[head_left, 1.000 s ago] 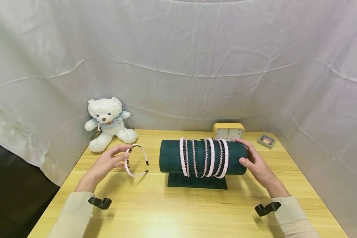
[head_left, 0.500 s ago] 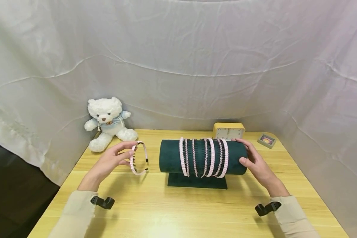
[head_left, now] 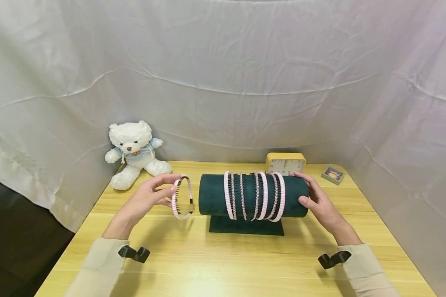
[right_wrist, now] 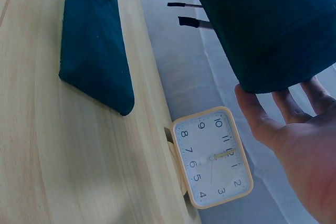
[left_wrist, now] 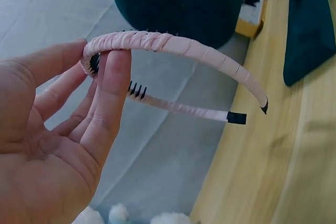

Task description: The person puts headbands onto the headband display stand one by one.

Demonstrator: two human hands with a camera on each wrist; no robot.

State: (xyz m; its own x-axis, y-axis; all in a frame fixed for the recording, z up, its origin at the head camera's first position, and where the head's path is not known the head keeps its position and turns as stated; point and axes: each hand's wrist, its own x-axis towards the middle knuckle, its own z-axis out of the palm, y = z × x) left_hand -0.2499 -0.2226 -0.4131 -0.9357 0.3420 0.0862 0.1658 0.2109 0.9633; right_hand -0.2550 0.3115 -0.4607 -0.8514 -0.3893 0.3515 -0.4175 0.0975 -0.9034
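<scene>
My left hand (head_left: 145, 201) pinches a pale pink headband (head_left: 175, 203) between thumb and fingers, just left of a dark green headband stand (head_left: 212, 194) and apart from it. In the left wrist view the headband (left_wrist: 178, 45) shows black inner teeth and black tips, its open ends pointing away from the palm. Several pink headbands (head_left: 265, 196), wide and thin, sit around the stand's roll. My right hand (head_left: 325, 210) holds the roll's right end, thumb in front and fingers behind. In the right wrist view fingertips touch the end of the roll (right_wrist: 273, 35).
A white teddy bear (head_left: 131, 152) in a blue top sits at the back left of the wooden table (head_left: 193, 264). Behind the stand is a yellow clock (head_left: 286, 162). A small grey square item (head_left: 333, 175) lies at the back right. Pale curtains (head_left: 223, 103) surround the table.
My left hand has carried the headband to the right, closer to the stand's left end, and turned it slightly. The right hand and the stand have stayed in place.
</scene>
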